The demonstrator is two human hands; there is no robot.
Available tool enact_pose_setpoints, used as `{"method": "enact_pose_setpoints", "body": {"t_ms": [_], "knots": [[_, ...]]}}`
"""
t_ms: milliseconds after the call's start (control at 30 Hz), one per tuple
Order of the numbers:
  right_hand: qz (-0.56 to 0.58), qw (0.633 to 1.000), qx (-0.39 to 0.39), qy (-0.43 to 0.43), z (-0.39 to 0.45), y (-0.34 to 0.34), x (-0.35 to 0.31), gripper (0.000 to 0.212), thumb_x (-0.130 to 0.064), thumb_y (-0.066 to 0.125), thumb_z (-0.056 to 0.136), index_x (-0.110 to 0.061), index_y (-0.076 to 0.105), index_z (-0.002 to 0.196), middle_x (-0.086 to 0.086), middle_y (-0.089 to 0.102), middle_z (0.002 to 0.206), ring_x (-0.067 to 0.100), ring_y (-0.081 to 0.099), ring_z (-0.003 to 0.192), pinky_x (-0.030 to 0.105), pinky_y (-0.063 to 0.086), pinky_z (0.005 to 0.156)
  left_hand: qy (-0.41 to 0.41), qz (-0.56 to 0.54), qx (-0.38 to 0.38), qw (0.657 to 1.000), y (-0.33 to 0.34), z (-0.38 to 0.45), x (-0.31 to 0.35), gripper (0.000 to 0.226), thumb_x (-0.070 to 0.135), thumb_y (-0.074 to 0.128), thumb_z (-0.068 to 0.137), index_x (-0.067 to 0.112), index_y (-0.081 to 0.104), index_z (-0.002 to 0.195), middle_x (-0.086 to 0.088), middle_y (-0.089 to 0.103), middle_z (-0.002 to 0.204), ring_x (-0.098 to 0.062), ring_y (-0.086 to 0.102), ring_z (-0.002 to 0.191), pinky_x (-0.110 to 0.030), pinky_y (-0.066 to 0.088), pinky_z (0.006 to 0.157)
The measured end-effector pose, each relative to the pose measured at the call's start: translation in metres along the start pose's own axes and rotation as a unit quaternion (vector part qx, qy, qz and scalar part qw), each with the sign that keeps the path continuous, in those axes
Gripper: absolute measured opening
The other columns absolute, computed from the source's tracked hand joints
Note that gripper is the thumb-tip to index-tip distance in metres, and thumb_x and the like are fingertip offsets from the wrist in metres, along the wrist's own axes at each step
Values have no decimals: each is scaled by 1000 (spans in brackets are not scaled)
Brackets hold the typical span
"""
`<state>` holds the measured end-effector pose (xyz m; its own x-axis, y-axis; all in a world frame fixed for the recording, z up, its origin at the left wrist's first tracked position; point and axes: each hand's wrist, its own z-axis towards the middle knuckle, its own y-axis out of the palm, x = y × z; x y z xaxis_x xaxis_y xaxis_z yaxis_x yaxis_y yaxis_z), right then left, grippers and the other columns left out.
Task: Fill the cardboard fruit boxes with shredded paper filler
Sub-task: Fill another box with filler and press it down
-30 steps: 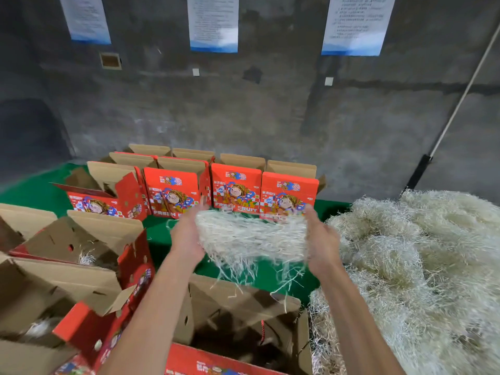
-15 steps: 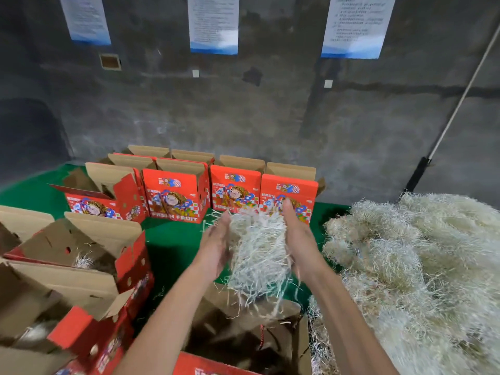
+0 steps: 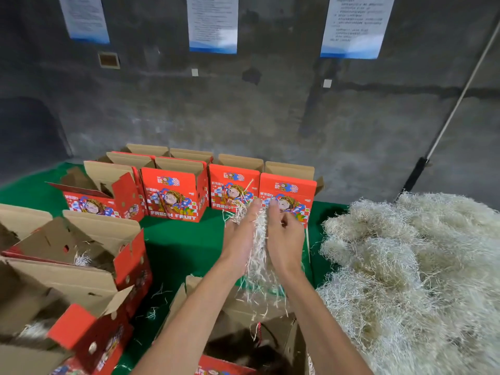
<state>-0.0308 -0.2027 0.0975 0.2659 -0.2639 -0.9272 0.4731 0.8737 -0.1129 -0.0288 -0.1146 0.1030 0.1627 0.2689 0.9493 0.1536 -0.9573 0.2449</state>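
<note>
My left hand [image 3: 239, 240] and my right hand [image 3: 285, 239] press together, palms facing, around a thin wad of pale shredded paper [image 3: 258, 255]. Strands hang down from it over an open red cardboard fruit box [image 3: 270, 336] directly below, near the bottom edge of the view. Its flaps stand open and its inside is dark. A big heap of the same shredded paper [image 3: 411, 274] lies to the right of my hands.
Two open boxes [image 3: 81, 247] with a little filler inside stand at the left. A row of several red fruit boxes [image 3: 173, 190] lines the back of the green table [image 3: 176, 247]. A grey wall and a leaning pole [image 3: 454, 104] are behind.
My hands have closed in on each other, squeezing the wide bundle of shredded paper into a narrow wad, and stay above the near box.
</note>
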Motion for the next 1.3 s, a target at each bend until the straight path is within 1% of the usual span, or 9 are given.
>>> {"method": "enact_pose_setpoints", "body": {"t_ms": [300,367,433,600,767,867,1033,1133,1300], "knots": [[23,992,-102,71,-19,-11,3,66,-67,51,93,-23,38,46,-7,31,44,12,26,39,22,22,39,44,82,-54,994,-32,1,1,105,95,51,60,42,39,150,13,35,157,-12,31,146,-44,14,122],[23,989,-116,86,-22,-13,7,66,-66,48,95,-24,36,46,-6,30,43,14,24,37,21,21,39,18,127,-11,992,-40,5,-4,89,100,44,59,37,63,120,17,56,113,-7,55,105,-47,27,113],[17,988,-122,97,-25,-13,9,62,-63,46,97,-25,36,49,-6,30,43,14,24,37,21,21,38,3,134,19,991,-44,16,-11,72,97,47,64,27,51,75,22,46,78,1,41,68,-45,30,105],[13,986,-95,138,-14,-29,13,60,-63,48,97,-22,36,55,-5,29,44,13,23,37,22,21,39,-7,53,74,996,-73,30,-5,26,52,63,92,28,58,84,18,47,61,2,39,52,-20,43,64],[7,985,-102,140,-5,-44,9,60,-63,49,96,-20,38,54,-7,30,42,14,24,35,24,21,38,-17,9,99,995,-86,36,3,28,30,66,93,18,56,117,7,62,102,-20,55,105,-41,38,103],[13,983,-48,177,7,-70,11,60,-66,49,93,-14,46,63,-7,33,39,12,29,32,28,29,38,-4,-17,128,992,-114,34,16,18,27,63,95,17,64,109,-10,63,131,-24,61,100,-41,52,91],[54,982,-20,178,15,-92,10,63,-69,50,88,-10,49,64,1,39,44,17,37,34,28,40,36,-27,-121,109,986,-134,32,13,58,38,71,91,12,56,141,-8,69,77,-29,63,73,-37,49,80],[81,978,-25,191,12,-80,6,83,-72,50,89,9,62,104,13,55,54,28,53,47,42,58,58,-47,-116,72,990,-119,25,4,61,54,72,85,10,63,127,-15,71,103,-32,66,94,-44,49,84],[184,942,-158,233,8,-58,-5,74,-89,49,77,-35,67,124,8,71,119,28,66,116,53,49,100,-17,16,-34,999,-96,8,-23,55,50,56,97,17,54,141,-16,52,146,-34,50,135,-51,36,114]]}}
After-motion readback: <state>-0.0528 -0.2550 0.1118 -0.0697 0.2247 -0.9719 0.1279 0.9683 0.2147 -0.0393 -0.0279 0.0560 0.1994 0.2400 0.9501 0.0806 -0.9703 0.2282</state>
